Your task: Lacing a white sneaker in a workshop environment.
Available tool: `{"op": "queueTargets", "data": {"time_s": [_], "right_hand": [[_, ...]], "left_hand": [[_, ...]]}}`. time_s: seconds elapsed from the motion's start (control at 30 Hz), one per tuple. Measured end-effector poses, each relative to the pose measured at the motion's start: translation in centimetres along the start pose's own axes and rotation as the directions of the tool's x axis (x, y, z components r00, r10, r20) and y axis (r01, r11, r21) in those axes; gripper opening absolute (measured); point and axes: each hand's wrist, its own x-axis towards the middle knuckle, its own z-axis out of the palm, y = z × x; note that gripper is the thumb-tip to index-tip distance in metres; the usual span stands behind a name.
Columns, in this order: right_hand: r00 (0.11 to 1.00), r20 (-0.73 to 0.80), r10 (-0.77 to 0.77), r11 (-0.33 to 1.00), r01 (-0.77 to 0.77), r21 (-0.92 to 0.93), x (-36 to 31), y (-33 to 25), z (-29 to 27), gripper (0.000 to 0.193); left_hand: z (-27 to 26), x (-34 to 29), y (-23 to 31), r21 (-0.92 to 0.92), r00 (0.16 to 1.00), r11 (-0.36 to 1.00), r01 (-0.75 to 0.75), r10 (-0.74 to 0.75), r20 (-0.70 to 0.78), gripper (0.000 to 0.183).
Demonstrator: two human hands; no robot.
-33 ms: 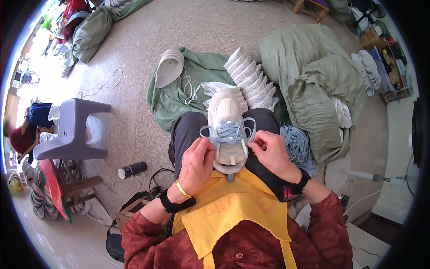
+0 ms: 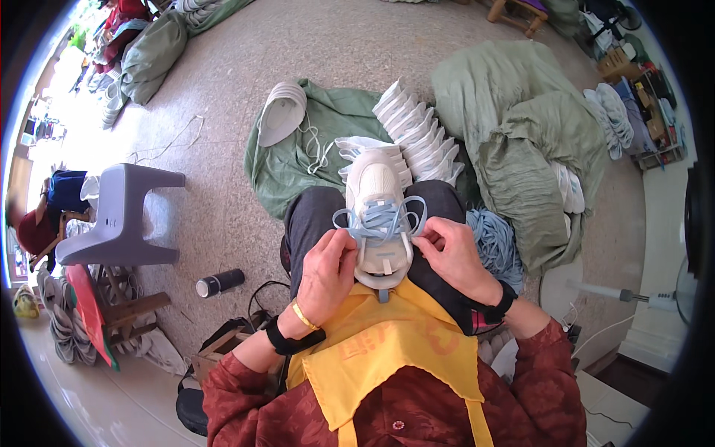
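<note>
Pinching pale blue laces (image 2: 380,217), the left hand (image 2: 326,273) and right hand (image 2: 451,255) flank a white shoe (image 2: 377,216) resting on the lap, above a yellow apron (image 2: 387,350); white soles (image 2: 417,134) lie stacked beyond.

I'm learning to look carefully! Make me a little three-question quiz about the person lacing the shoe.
1. True or false: the white shoe rests on the person's lap, toe pointing away from them.
2. What colour is the lace that the left hand and right hand are both pinching? A) red B) light blue C) black
3. Fill in: beyond the shoe, a row of white shoe pieces lies on a ____ cloth.

Key:
1. True.
2. B; each hand grips the lace at one side of the shoe.
3. Green.
</note>
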Motion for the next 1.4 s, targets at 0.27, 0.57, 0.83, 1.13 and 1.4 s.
{"op": "queueTargets", "data": {"time_s": [0.27,0.57,0.83,1.13,1.4], "right_hand": [[0.978,-0.076,-0.196,0.972,0.184,-0.145,-1.1,-2.1,-0.3,0.024],[0.966,0.020,-0.256,0.935,0.253,-0.250,-1.3,-1.6,0.9,0.025],[0.891,0.267,-0.368,0.605,0.448,-0.658,-0.4,-3.8,1.0,0.019],[0.817,0.340,-0.466,0.839,0.530,-0.124,-2.2,-4.3,3.0,0.008],[0.909,0.159,-0.385,0.910,0.402,-0.099,-0.8,-3.9,3.9,0.013]], "left_hand": [[-0.4,-0.2,1.0,-0.021,0.999,0.999,0.025,-0.024,0.041,0.029],[-0.4,-0.2,0.8,0.108,0.999,0.994,-0.035,0.033,0.029,0.021],[-0.2,-0.4,0.7,0.130,1.000,0.991,-0.015,0.014,0.005,0.019],[0.0,-0.7,0.3,0.058,1.000,0.998,0.007,-0.006,-0.014,0.021],[0.1,-0.7,0.3,0.032,0.999,0.999,0.036,-0.035,-0.029,0.021]]}}
